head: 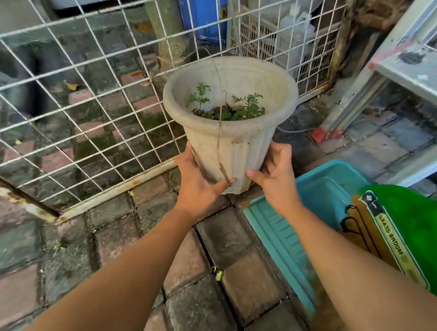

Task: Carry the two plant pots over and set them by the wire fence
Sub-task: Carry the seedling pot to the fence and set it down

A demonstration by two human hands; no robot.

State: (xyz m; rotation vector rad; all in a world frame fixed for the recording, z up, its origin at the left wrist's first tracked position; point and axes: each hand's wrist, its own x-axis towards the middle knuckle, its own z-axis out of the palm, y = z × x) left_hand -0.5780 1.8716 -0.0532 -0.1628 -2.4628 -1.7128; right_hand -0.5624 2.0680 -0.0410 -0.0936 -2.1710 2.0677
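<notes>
Fingers [187, 154] of the left hand [197, 181] and right hand [274, 173] are clamped on the lower sides of a white plant pot [232, 137]. It is held between them above the paved floor [131, 242], just beside the wire fence [87, 115] beyond the fingers. Small green seedlings [225, 108] are seen inside it.

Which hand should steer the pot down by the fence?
Left, probably. The left hand grips the pot on the wire fence side; the right hand is over the teal tub.
</notes>
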